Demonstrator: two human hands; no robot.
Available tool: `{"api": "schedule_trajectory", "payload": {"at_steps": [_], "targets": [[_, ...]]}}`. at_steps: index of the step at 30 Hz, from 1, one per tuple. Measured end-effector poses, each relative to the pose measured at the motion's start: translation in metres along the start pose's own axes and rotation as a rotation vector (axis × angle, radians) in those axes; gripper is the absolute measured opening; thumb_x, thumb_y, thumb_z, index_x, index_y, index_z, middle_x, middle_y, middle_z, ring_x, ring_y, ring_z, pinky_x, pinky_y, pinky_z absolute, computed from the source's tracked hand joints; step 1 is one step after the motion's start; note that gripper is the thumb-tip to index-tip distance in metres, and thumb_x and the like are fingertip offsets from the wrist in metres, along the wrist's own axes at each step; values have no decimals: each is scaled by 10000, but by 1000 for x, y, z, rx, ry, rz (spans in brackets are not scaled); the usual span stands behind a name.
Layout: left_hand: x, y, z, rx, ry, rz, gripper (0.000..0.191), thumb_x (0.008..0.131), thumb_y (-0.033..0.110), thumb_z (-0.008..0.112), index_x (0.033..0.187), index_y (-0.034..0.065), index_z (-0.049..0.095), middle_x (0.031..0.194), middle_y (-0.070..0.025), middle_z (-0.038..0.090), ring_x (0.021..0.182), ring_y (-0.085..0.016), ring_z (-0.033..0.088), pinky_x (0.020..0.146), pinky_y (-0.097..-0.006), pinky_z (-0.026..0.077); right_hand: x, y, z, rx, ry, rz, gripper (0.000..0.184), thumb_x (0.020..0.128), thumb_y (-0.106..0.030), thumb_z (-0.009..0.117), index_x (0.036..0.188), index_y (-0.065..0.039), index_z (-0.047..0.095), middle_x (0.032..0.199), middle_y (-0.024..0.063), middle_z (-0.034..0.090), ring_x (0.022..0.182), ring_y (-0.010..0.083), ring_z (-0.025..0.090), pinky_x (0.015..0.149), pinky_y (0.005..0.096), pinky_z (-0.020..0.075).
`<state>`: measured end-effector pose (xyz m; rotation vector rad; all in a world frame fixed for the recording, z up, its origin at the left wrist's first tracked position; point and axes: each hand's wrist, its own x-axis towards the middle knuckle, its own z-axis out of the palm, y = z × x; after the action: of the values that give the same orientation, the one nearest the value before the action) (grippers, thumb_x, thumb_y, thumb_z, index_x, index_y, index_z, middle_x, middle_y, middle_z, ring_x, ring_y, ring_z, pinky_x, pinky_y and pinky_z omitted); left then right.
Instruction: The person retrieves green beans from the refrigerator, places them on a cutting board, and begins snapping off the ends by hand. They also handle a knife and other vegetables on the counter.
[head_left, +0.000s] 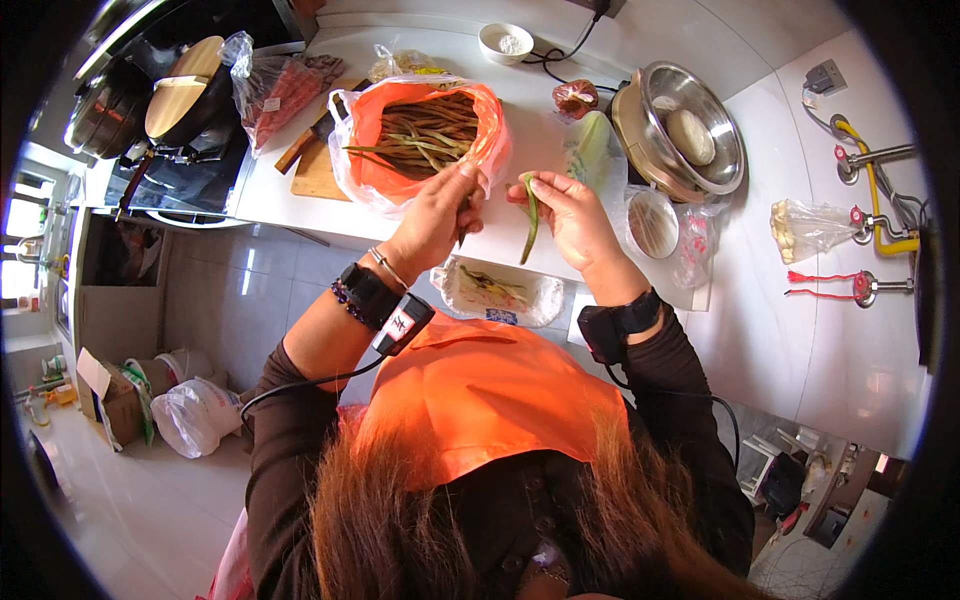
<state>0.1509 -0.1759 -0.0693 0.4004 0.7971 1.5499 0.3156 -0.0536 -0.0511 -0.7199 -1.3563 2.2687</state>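
My left hand (442, 214) is closed at the near right side of a plastic bag (358, 161), orange inside and whitish outside. A dark tip, seemingly of a bean piece (461, 238), pokes out below its curled fingers. The bag is full of long beans (427, 131), mostly brownish, with several greener ones on top. To the right, over the counter's front, my right hand (574, 221) pinches a short green bean piece (531, 225) that hangs down from thumb and forefinger. Below both hands, a plastic-lined container (544, 296) holds some green and dark scraps (491, 285).
A knife (300, 146) lies on a wooden cutting board (319, 180) left of the bag. To the right are a bagged green vegetable (589, 150), a steel bowl (724, 112) with dough (690, 137), and a covered bowl (652, 221). A white bowl (491, 49) stands behind.
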Motion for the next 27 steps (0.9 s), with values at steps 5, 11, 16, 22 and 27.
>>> {"api": "schedule_trajectory", "payload": {"at_steps": [5,11,16,22,27], "targets": [[-10,-6,12,380,-145,-208,260,938,267,583,987,13,609,645,41,434,506,-56,361,479,-226,335,2,-2,-1,325,38,86,184,943,-128,549,1057,-7,628,1072,137,651,1047,252,615,933,362,474],[-15,-4,16,296,-270,-284,282,973,228,513,1015,-26,627,747,-18,614,461,-31,346,435,-199,313,-4,-6,4,338,34,32,155,945,-129,546,1025,-19,621,1048,128,650,1047,272,613,947,375,467],[-20,-3,7,386,-351,-239,313,989,242,474,1003,-31,626,726,-22,604,486,-63,368,472,-220,353,-9,4,-11,274,-67,-22,132,952,-128,530,1012,-31,596,984,116,647,1013,255,621,938,362,465],[-15,-6,-18,63,-41,-176,329,1015,293,412,1010,19,595,851,-52,590,702,-109,507,686,-274,450,-21,69,-33,-584,24,-78,180,974,-141,500,1074,1,549,968,105,647,950,192,626,897,310,473],[-11,-11,-18,115,-18,-33,364,1030,318,375,962,33,591,816,-23,556,760,-119,531,717,-281,456,-29,69,-18,-307,-188,123,275,995,-239,486,1035,11,592,953,108,649,916,178,634,863,295,481]]}}
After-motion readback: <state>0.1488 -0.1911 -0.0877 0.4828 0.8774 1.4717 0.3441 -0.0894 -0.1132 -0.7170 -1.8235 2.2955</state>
